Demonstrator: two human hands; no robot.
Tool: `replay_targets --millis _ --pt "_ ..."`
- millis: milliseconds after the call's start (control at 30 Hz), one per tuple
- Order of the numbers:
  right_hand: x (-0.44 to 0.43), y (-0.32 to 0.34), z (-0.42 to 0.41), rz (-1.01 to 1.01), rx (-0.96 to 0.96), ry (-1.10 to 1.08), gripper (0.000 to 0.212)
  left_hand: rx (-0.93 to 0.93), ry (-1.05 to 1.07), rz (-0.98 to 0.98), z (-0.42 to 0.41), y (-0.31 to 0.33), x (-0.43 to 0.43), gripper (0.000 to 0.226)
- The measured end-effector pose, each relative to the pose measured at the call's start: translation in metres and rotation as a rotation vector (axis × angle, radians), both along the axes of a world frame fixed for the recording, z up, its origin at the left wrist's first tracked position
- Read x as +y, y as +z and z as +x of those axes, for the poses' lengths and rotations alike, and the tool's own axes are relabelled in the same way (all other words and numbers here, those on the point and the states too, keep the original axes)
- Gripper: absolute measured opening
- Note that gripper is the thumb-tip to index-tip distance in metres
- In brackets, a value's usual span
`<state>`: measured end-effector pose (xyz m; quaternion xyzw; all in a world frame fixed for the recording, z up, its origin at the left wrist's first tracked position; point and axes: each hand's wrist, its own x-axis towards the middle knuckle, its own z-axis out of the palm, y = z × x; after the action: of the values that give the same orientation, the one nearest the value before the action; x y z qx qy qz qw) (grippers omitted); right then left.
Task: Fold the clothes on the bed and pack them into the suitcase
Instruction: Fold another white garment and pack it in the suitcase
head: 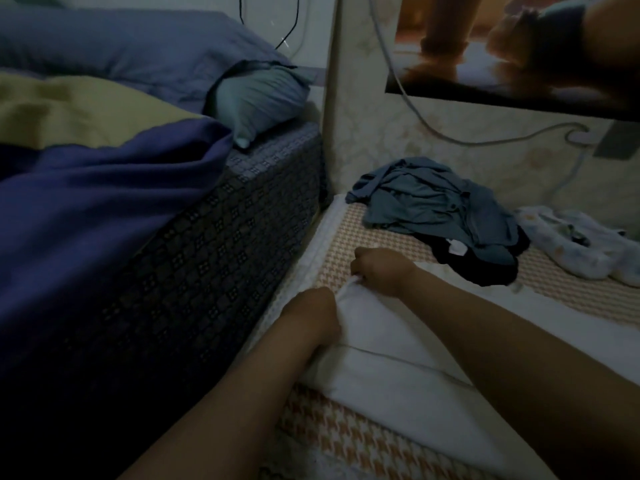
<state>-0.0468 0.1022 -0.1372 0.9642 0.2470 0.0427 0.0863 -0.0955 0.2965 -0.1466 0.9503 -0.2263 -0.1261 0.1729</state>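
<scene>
A white garment lies partly folded on the orange houndstooth mat. My left hand grips its near left corner, fingers curled into the cloth. Just beyond, my right hand pinches the same edge of the white garment. Behind them a crumpled blue-grey garment lies in a heap over a dark black piece. A pale patterned garment sits at the far right. No suitcase is in view.
A higher bed with a dark patterned mattress, purple blanket and teal pillow rises on the left. A wall with a poster and hanging cables stands behind the mat.
</scene>
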Motion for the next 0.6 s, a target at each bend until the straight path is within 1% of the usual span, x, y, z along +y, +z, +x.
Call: replay_targets --millis 33,100,133,167,233,300,367,400,467,533,600 --pt "-0.011 0.004 -0.007 0.024 0.067 -0.081 0.007 0.025 0.002 0.066 0.000 0.004 -0.003 0.032" --pt "-0.029 0.013 -0.027 0.128 -0.045 -0.131 0.012 0.080 -0.021 0.186 0.000 0.013 -0.010 0.043" --pt "-0.039 0.018 -0.038 0.150 -0.040 -0.146 0.011 0.105 -0.048 0.217 -0.002 0.019 -0.015 0.049" --pt "-0.048 0.019 -0.051 0.150 -0.048 -0.150 0.013 0.131 -0.071 0.223 -0.005 0.026 -0.021 0.055" --pt "-0.073 0.013 -0.072 0.138 -0.150 -0.130 0.014 0.151 -0.117 0.180 -0.016 0.042 -0.037 0.059" --pt "-0.101 0.008 -0.094 0.147 -0.197 -0.163 0.010 0.161 -0.177 0.154 -0.031 0.057 -0.058 0.057" --pt "-0.132 0.005 -0.114 0.207 -0.214 -0.204 0.024 0.218 -0.252 0.101 -0.049 0.068 -0.084 0.049" --pt "-0.143 0.009 -0.125 0.231 -0.221 -0.247 0.025 0.252 -0.287 0.064 -0.059 0.073 -0.098 0.042" --pt "-0.166 0.014 -0.141 0.271 -0.278 -0.324 0.023 0.255 -0.363 0.014 -0.078 0.079 -0.128 0.030" --pt "-0.185 0.019 -0.160 0.346 -0.305 -0.456 0.028 0.265 -0.417 -0.039 -0.100 0.080 -0.157 0.026" --pt "-0.203 0.017 -0.176 0.372 -0.329 -0.469 0.025 0.391 -0.432 -0.095 -0.122 0.075 -0.183 0.027"
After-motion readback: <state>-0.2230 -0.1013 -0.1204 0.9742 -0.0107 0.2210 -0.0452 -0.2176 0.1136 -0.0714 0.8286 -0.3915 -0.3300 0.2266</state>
